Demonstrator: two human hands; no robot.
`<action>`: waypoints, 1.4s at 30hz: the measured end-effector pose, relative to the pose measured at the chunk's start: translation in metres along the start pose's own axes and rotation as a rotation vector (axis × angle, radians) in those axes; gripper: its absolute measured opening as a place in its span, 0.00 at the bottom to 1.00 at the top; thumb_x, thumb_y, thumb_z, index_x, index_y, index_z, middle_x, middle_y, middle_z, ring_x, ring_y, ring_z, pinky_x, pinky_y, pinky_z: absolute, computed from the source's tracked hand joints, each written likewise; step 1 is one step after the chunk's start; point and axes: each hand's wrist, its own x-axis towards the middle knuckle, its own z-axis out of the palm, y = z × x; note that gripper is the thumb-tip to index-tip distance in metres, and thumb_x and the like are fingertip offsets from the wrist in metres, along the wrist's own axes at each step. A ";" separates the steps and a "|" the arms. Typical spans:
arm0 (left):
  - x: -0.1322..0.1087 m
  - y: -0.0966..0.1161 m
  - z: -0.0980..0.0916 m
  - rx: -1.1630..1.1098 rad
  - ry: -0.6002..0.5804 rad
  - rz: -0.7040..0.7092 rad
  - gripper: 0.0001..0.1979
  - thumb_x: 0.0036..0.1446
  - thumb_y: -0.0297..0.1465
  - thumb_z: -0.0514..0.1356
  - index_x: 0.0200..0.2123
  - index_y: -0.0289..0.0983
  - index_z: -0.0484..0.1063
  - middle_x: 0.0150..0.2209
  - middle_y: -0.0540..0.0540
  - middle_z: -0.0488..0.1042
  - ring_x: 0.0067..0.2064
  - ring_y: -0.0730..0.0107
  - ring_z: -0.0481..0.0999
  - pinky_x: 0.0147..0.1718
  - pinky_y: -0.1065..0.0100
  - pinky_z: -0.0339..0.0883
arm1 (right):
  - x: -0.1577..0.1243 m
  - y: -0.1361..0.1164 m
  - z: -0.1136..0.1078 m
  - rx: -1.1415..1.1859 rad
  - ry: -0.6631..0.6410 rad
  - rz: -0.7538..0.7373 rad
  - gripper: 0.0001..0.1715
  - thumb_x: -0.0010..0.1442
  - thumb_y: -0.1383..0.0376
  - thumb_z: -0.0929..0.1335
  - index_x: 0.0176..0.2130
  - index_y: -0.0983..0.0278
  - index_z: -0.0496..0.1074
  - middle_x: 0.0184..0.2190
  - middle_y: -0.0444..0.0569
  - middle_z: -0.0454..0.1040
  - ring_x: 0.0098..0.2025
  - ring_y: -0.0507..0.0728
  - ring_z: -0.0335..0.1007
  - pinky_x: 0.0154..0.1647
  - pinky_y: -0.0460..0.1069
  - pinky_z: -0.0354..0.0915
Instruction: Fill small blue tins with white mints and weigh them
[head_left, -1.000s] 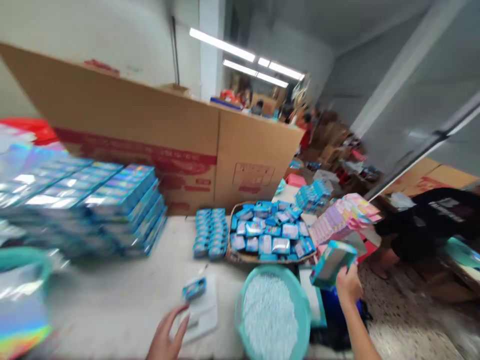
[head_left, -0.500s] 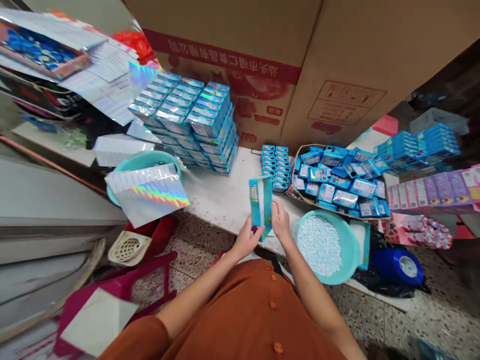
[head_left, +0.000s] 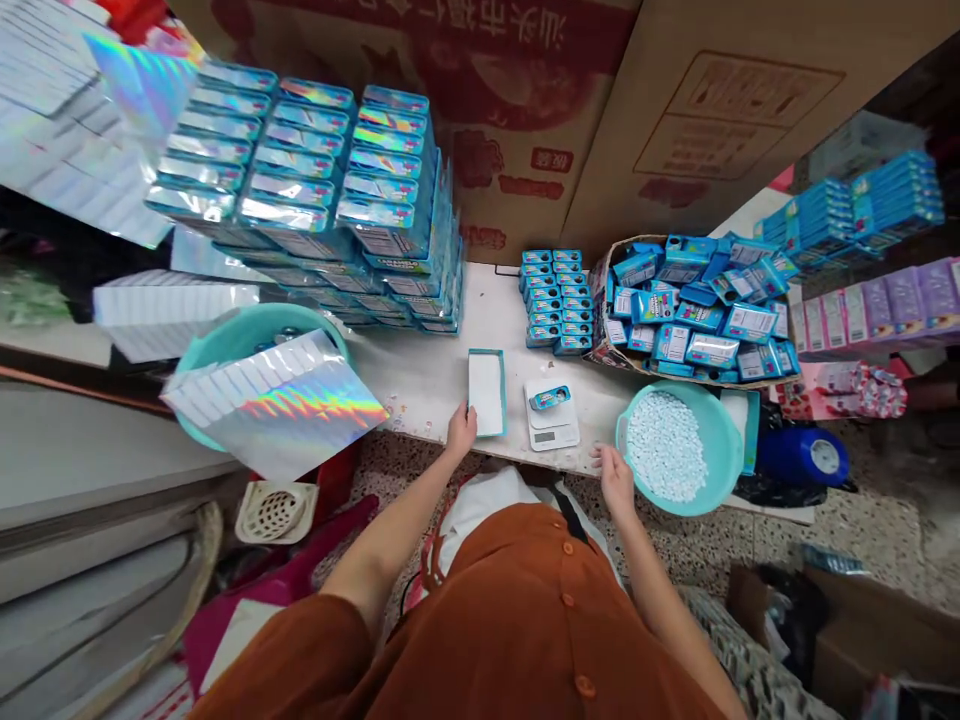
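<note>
The tray (head_left: pixel 487 395) lies on the desk (head_left: pixel 420 375) just left of the scale (head_left: pixel 556 436), long axis near to far, my nearer left hand (head_left: pixel 460 432) gripping its left edge, my right hand (head_left: pixel 616 480) empty, fingers loosely curled, beside the tub (head_left: pixel 732 440).

1. Open box (head_left: pixel 487 395): white interior, turquoise-blue edges.
2. Scale (head_left: pixel 568 436): white, grey display.
3. Small pack (head_left: pixel 551 398): blue, multicoloured print.
4. Basin (head_left: pixel 726 445): plain turquoise.
5. Pellets (head_left: pixel 666 447): near-white.
6. Carton (head_left: pixel 600 190): brown, red lettering.
7. Foil sheet (head_left: pixel 300 435): silver, rainbow bands.
8. Floor (head_left: pixel 862 525): speckled.
</note>
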 end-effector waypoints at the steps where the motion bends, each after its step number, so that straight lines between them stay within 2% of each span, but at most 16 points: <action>1: 0.004 -0.001 0.002 0.026 0.013 -0.003 0.20 0.59 0.33 0.49 0.52 0.31 0.65 0.46 0.34 0.72 0.51 0.54 0.69 0.52 0.54 0.62 | -0.005 0.004 -0.003 -0.008 0.031 0.015 0.32 0.60 0.46 0.55 0.41 0.67 0.72 0.34 0.52 0.76 0.30 0.55 0.69 0.35 0.50 0.65; 4: 0.008 0.006 0.003 0.150 0.098 0.031 0.26 0.56 0.36 0.54 0.56 0.29 0.60 0.55 0.29 0.63 0.59 0.46 0.59 0.57 0.46 0.52 | -0.023 0.011 -0.006 -0.035 0.096 0.063 0.32 0.60 0.46 0.55 0.42 0.67 0.72 0.36 0.54 0.77 0.32 0.56 0.70 0.39 0.51 0.65; 7: 0.007 0.033 0.002 0.238 0.094 0.249 0.29 0.57 0.39 0.55 0.59 0.32 0.56 0.59 0.30 0.57 0.62 0.47 0.53 0.59 0.46 0.49 | -0.042 0.012 -0.003 -0.047 0.136 0.121 0.32 0.61 0.47 0.54 0.43 0.67 0.72 0.37 0.54 0.77 0.33 0.56 0.71 0.40 0.50 0.65; 10: 0.004 0.077 0.014 0.194 -0.067 0.522 0.30 0.56 0.41 0.57 0.59 0.36 0.55 0.60 0.34 0.57 0.63 0.50 0.52 0.61 0.48 0.46 | -0.060 0.012 0.004 -0.073 0.168 0.153 0.31 0.61 0.47 0.54 0.42 0.66 0.72 0.38 0.54 0.77 0.35 0.56 0.72 0.41 0.49 0.64; 12: 0.003 0.105 0.030 0.176 -0.174 0.627 0.33 0.54 0.42 0.59 0.59 0.36 0.54 0.61 0.34 0.56 0.64 0.50 0.50 0.61 0.49 0.45 | -0.069 0.011 0.009 -0.074 0.183 0.151 0.31 0.62 0.47 0.54 0.42 0.65 0.72 0.39 0.54 0.77 0.37 0.56 0.72 0.42 0.49 0.64; 14: 0.003 0.127 0.048 0.221 -0.277 0.659 0.34 0.51 0.41 0.62 0.58 0.36 0.54 0.59 0.33 0.58 0.62 0.48 0.53 0.59 0.49 0.48 | -0.074 0.010 0.014 -0.060 0.179 0.149 0.30 0.62 0.48 0.55 0.42 0.65 0.72 0.39 0.53 0.77 0.38 0.57 0.72 0.42 0.48 0.64; 17: 0.006 0.142 0.062 0.410 -0.420 0.634 0.23 0.53 0.33 0.60 0.52 0.34 0.60 0.50 0.34 0.66 0.54 0.49 0.64 0.51 0.52 0.59 | -0.067 0.002 0.027 -0.087 0.093 0.101 0.28 0.62 0.49 0.55 0.42 0.65 0.73 0.38 0.53 0.77 0.39 0.57 0.72 0.43 0.49 0.64; 20: 0.011 0.141 0.048 0.505 -0.438 0.628 0.15 0.55 0.28 0.56 0.47 0.35 0.63 0.45 0.37 0.69 0.48 0.54 0.69 0.45 0.56 0.63 | -0.047 -0.019 0.056 -0.173 -0.146 -0.071 0.24 0.63 0.54 0.56 0.45 0.63 0.72 0.42 0.51 0.77 0.41 0.56 0.72 0.44 0.48 0.63; 23: 0.020 0.128 0.009 0.449 -0.341 0.653 0.17 0.55 0.29 0.56 0.49 0.37 0.61 0.46 0.39 0.68 0.48 0.56 0.68 0.46 0.58 0.63 | -0.024 -0.048 0.103 -0.315 -0.449 -0.261 0.22 0.63 0.58 0.58 0.52 0.60 0.68 0.46 0.50 0.76 0.44 0.55 0.72 0.47 0.47 0.62; 25: 0.030 0.114 -0.022 0.414 -0.262 0.646 0.19 0.55 0.28 0.56 0.51 0.38 0.60 0.47 0.40 0.68 0.49 0.56 0.68 0.47 0.59 0.63 | -0.010 -0.064 0.137 -0.455 -0.600 -0.345 0.24 0.63 0.58 0.59 0.57 0.60 0.64 0.46 0.51 0.76 0.47 0.57 0.71 0.47 0.48 0.62; 28: 0.052 0.093 -0.058 0.439 -0.217 0.634 0.20 0.54 0.27 0.55 0.51 0.38 0.60 0.47 0.40 0.67 0.50 0.57 0.68 0.48 0.59 0.64 | 0.006 -0.076 0.180 -0.651 -0.699 -0.352 0.28 0.63 0.56 0.60 0.60 0.62 0.59 0.44 0.55 0.76 0.46 0.60 0.72 0.44 0.50 0.63; 30: 0.069 0.082 -0.069 0.496 -0.251 0.627 0.19 0.54 0.26 0.55 0.50 0.38 0.62 0.47 0.40 0.68 0.50 0.57 0.68 0.49 0.58 0.64 | 0.013 -0.077 0.197 -0.695 -0.699 -0.307 0.26 0.64 0.57 0.58 0.57 0.65 0.63 0.42 0.58 0.76 0.44 0.61 0.73 0.42 0.51 0.64; 32: 0.082 0.074 -0.070 0.541 -0.300 0.620 0.19 0.53 0.25 0.55 0.50 0.38 0.62 0.47 0.40 0.68 0.50 0.56 0.68 0.49 0.58 0.64 | 0.017 -0.073 0.205 -0.684 -0.689 -0.266 0.24 0.66 0.58 0.56 0.50 0.68 0.70 0.40 0.60 0.77 0.43 0.61 0.73 0.42 0.51 0.64; 35: 0.095 0.072 -0.059 0.551 -0.332 0.623 0.19 0.53 0.25 0.55 0.50 0.39 0.62 0.48 0.40 0.68 0.51 0.57 0.67 0.50 0.57 0.64 | 0.017 -0.065 0.205 -0.677 -0.687 -0.226 0.25 0.66 0.58 0.55 0.41 0.68 0.75 0.38 0.60 0.77 0.44 0.61 0.73 0.42 0.51 0.63; 42: 0.111 0.080 -0.033 0.607 -0.404 0.652 0.19 0.53 0.24 0.55 0.49 0.39 0.62 0.48 0.39 0.67 0.51 0.56 0.67 0.49 0.58 0.64 | 0.014 -0.052 0.200 -0.672 -0.673 -0.161 0.26 0.65 0.56 0.57 0.40 0.70 0.76 0.41 0.61 0.75 0.43 0.59 0.72 0.42 0.49 0.63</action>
